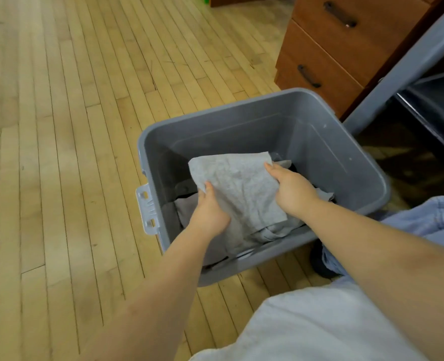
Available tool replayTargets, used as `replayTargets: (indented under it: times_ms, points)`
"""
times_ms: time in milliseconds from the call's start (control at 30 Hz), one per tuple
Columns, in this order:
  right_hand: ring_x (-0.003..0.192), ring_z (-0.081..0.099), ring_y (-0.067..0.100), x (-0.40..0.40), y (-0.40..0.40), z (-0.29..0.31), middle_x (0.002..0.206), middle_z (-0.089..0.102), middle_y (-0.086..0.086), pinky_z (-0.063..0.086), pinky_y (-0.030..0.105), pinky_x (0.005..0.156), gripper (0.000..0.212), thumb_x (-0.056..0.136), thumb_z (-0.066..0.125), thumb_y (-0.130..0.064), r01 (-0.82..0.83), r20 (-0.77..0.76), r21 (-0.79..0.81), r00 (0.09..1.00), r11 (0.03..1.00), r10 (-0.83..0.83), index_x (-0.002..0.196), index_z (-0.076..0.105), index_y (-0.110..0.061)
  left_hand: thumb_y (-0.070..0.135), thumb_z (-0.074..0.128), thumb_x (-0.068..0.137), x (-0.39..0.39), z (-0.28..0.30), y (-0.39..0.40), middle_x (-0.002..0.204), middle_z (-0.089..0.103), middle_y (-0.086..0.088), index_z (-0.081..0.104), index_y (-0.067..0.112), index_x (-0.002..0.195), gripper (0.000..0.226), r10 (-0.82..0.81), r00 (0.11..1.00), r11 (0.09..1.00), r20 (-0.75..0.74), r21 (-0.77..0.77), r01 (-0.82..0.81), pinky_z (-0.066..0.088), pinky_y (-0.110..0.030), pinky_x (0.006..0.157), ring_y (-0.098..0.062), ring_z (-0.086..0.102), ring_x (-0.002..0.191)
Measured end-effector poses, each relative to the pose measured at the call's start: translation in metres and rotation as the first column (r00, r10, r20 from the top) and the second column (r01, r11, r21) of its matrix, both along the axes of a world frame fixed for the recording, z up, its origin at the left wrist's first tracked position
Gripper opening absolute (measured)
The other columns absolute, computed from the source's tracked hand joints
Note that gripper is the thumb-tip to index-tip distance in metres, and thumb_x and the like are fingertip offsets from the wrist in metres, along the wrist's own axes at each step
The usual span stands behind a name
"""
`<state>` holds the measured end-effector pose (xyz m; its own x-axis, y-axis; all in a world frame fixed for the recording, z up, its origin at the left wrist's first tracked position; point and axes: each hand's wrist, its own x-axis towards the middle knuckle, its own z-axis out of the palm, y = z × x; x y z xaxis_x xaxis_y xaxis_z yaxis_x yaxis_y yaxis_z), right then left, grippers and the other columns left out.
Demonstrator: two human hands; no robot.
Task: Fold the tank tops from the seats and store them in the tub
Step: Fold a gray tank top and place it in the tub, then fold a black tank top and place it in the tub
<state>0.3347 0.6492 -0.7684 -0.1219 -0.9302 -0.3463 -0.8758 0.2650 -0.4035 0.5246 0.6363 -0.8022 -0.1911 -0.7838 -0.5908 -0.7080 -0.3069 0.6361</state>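
Note:
A grey plastic tub [327,142] stands on the wooden floor in front of me. Inside it I hold a folded light grey tank top [238,183], lying tilted above darker folded clothes [187,207] at the tub's bottom. My left hand [210,212] grips the tank top's near left edge, thumb on top. My right hand [291,188] grips its right edge, thumb on top and fingers underneath. Both hands are inside the tub's rim.
A wooden drawer cabinet [333,48] with dark handles stands behind the tub on the right. A grey folding chair frame [408,56] leans at the far right. Wooden floor [72,126] stretches to the left. My legs in blue jeans [424,220] are beside the tub.

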Motion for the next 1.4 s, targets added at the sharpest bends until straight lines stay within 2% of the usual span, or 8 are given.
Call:
replayTargets:
  times_ms: [200,300,367,433,600,733,967,1400]
  points:
    - [0.142,0.029,0.017,0.029,-0.002,-0.011,0.160,0.011,-0.013,0.038,0.030,0.108,0.079,0.089,0.033,0.016,-0.082,0.037,0.052,0.996,0.995,0.080,0.153,0.019,-0.028,0.001,0.051,0.089,0.026,-0.019,0.008,0.160,-0.003,-0.008,-0.016,0.022,0.152,0.094,0.034,0.990,0.996,0.136,0.080,-0.045,0.048,-0.028,0.057,-0.021,0.058,0.076]
    - [0.132,0.043,0.020,0.041,-0.004,-0.009,0.161,-0.002,-0.011,0.048,0.028,0.088,0.082,0.088,0.037,0.013,-0.139,0.001,0.145,0.990,0.980,0.141,0.154,0.008,-0.027,0.010,0.049,0.095,0.025,-0.027,0.011,0.157,-0.019,-0.017,-0.022,0.012,0.149,0.090,-0.059,0.954,0.992,0.294,0.126,0.022,0.045,-0.035,0.098,-0.033,0.043,0.130]
    - [0.090,0.061,0.022,0.045,-0.004,-0.010,0.160,-0.018,-0.005,0.047,0.026,0.061,0.089,0.088,0.045,0.007,-0.163,-0.020,0.261,0.985,0.952,0.174,0.154,-0.004,-0.028,0.018,0.056,0.095,0.023,-0.027,0.009,0.156,-0.021,-0.018,-0.015,0.011,0.152,0.091,-0.108,0.918,0.987,0.381,0.151,0.054,0.021,-0.045,0.117,-0.039,0.009,0.146]
    - [0.067,0.055,0.019,0.046,-0.001,-0.013,0.158,-0.026,-0.001,0.043,0.025,0.052,0.096,0.088,0.054,-0.002,-0.167,-0.035,0.339,0.981,0.926,0.189,0.152,-0.012,-0.030,0.020,0.061,0.093,0.020,-0.027,0.006,0.157,-0.022,-0.016,-0.010,0.016,0.153,0.094,-0.116,0.909,0.986,0.400,0.153,0.058,0.015,-0.045,0.118,-0.039,0.003,0.147]
    - [0.100,0.052,0.023,0.035,0.006,-0.019,0.159,-0.020,0.002,0.041,0.023,0.054,0.098,0.087,0.059,-0.007,-0.197,-0.118,0.338,0.961,0.920,0.249,0.153,-0.010,-0.030,0.028,0.067,0.090,0.021,-0.021,0.008,0.154,-0.033,-0.012,-0.017,0.023,0.152,0.104,-0.245,0.888,0.967,0.388,0.158,0.198,0.021,-0.041,0.116,-0.034,-0.005,0.147]
    - [0.137,0.034,0.030,0.023,0.005,-0.009,0.161,0.005,0.006,0.045,0.033,0.094,0.089,0.088,0.064,-0.016,-0.218,-0.153,0.281,0.951,0.935,0.267,0.154,0.005,-0.024,0.040,0.066,0.088,0.019,0.000,-0.001,0.161,-0.008,-0.011,0.006,0.019,0.154,0.093,-0.339,0.857,0.918,0.389,-0.064,0.392,0.015,-0.043,0.117,-0.031,-0.006,0.148]
    - [0.115,0.051,0.026,-0.019,0.008,0.035,0.127,0.052,0.005,0.047,0.035,0.086,0.042,0.089,0.060,-0.023,-0.209,-0.210,0.135,0.949,0.969,0.234,0.129,0.048,-0.019,0.034,0.064,0.090,-0.046,0.069,-0.028,0.140,0.049,-0.001,0.043,0.022,0.141,0.056,-0.500,0.790,0.717,0.354,-0.342,0.607,0.039,-0.034,0.103,-0.020,0.046,0.128]
    - [0.097,0.055,0.020,-0.183,0.076,0.163,0.100,0.053,-0.005,0.048,0.034,0.078,0.028,0.085,0.063,-0.034,0.070,-0.290,-0.203,0.948,0.977,-0.128,0.110,0.057,-0.023,0.032,0.054,0.093,-0.251,0.185,0.006,0.122,0.058,-0.006,0.053,0.016,0.124,0.035,-0.638,0.544,0.232,0.545,-0.537,0.811,0.047,-0.040,0.090,-0.026,0.056,0.112]
